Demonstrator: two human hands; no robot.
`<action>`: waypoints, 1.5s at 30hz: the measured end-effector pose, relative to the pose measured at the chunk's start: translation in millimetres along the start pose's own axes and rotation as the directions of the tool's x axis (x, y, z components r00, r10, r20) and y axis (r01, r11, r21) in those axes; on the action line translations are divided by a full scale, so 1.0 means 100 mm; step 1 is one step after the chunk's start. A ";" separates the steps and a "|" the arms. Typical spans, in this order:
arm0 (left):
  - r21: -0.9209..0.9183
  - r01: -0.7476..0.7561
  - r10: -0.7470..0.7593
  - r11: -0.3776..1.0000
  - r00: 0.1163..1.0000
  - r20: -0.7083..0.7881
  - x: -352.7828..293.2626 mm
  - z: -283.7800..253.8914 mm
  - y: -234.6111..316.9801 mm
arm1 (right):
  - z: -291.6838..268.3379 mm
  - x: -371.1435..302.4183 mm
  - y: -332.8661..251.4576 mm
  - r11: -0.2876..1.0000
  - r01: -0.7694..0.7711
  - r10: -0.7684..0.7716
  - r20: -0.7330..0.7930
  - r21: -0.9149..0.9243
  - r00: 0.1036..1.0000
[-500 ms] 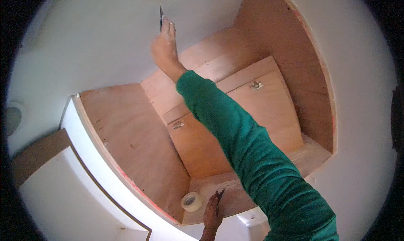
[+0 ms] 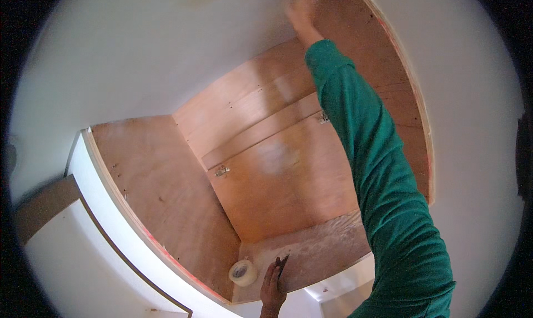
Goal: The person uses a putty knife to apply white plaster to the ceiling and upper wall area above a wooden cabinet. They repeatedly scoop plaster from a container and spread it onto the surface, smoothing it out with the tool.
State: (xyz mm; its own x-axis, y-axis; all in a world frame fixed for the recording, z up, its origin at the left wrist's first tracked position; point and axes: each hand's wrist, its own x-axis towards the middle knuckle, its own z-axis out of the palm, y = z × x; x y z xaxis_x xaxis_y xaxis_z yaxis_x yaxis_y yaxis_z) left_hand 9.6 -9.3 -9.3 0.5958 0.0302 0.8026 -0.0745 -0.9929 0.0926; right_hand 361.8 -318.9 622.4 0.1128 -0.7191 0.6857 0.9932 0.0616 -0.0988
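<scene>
Your right hand (image 2: 302,11) is raised to the upper edge of the view, close to the corner where the pale ceiling (image 2: 166,51) meets the wooden right side panel (image 2: 394,74). It is blurred and partly cut off; you cannot be credited with any grip there, as I cannot tell whether its fingers are spread or closed, nor what they hold. Contact with the ceiling cannot be confirmed either. Your green sleeve (image 2: 383,168) crosses in front of the cabinet, covering part of the back and of the right side.

Your left hand (image 2: 272,287) is low, at the front of the bottom board (image 2: 316,248). Its fingers are closed around a thin dark tool (image 2: 283,265), which points upward and slightly right, its upper end seen against the board. Whether the tool touches the wood cannot be determined.

A roll of pale tape (image 2: 243,273) sits on the same board, just left of your left hand, near the foot of the left side panel (image 2: 161,190). Whitish dust marks the board. The back bears a wooden panel (image 2: 288,179) with two metal fittings (image 2: 222,171) along its upper edge; your sleeve adjoins the right one. A pale patch shows on that panel's surface.
</scene>
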 end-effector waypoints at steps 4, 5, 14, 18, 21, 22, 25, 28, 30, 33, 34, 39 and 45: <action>-0.033 -0.028 0.027 0.999 0.999 -0.028 0.00 0.02 -0.01 | 0.44 -0.68 -0.58 0.985 0.171 -0.163 -0.168 0.030 0.972; -0.032 -0.033 0.032 0.999 0.999 -0.025 -0.02 0.03 -0.04 | 0.59 -0.82 -0.60 0.992 0.119 -0.113 -0.153 0.033 0.982; -0.023 0.051 -0.050 0.998 0.997 0.052 0.04 0.01 0.05 | 1.52 -1.86 -1.40 0.983 -0.029 0.039 -0.051 0.180 0.998; -0.027 0.091 -0.087 0.996 0.989 0.123 0.19 -0.08 0.20 | 1.43 -2.14 -1.45 0.988 0.092 -0.104 0.095 0.124 0.990; -0.021 0.123 -0.118 0.992 0.980 0.157 0.30 -0.23 0.31 | 1.09 -2.12 -1.20 0.970 -0.054 -0.018 0.293 0.236 0.956; -0.012 0.129 -0.126 0.992 0.984 0.125 0.08 -0.12 0.13 | 0.96 -2.02 -1.14 0.980 -0.084 0.025 0.309 0.181 0.951; -0.050 0.121 -0.116 0.991 0.988 0.103 0.08 -0.04 0.03 | 0.43 -1.56 -0.70 0.997 -0.071 0.064 0.233 0.022 0.970; 0.011 0.203 -0.202 0.979 0.967 0.152 0.24 -0.29 0.46 | 0.17 -0.83 -0.30 1.000 0.019 -0.019 -0.044 0.007 0.999; -0.001 0.133 -0.132 0.991 0.984 0.116 0.30 -0.29 0.52 | -0.09 -0.29 0.05 0.993 0.069 -0.075 -0.062 -0.099 0.995; -0.059 -0.036 0.035 0.998 0.999 -0.030 0.13 -0.06 0.16 | -0.32 0.24 0.17 0.951 0.284 -0.298 -0.120 -0.119 0.947; -0.044 0.000 -0.001 0.999 1.000 -0.022 0.05 -0.02 0.06 | -0.29 0.23 0.11 0.965 0.236 -0.245 -0.073 -0.114 0.967; 0.007 0.109 -0.109 0.994 0.994 0.019 -0.01 -0.07 0.10 | -0.16 -0.40 -0.78 0.995 -0.020 0.041 0.216 -0.099 0.976; 0.012 0.008 -0.008 1.000 1.000 -0.005 0.09 -0.06 0.19 | 1.26 -1.26 -0.59 0.970 0.164 -0.173 -0.033 -0.179 0.984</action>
State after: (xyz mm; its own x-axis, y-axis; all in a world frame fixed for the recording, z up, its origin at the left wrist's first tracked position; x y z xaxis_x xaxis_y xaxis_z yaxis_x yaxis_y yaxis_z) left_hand 8.5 -27.0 3.7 0.5924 0.0385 0.8047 -0.0599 -0.9940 0.0916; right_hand 292.9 -144.7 632.3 -0.0617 -0.7415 0.6681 0.9769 -0.1821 -0.1119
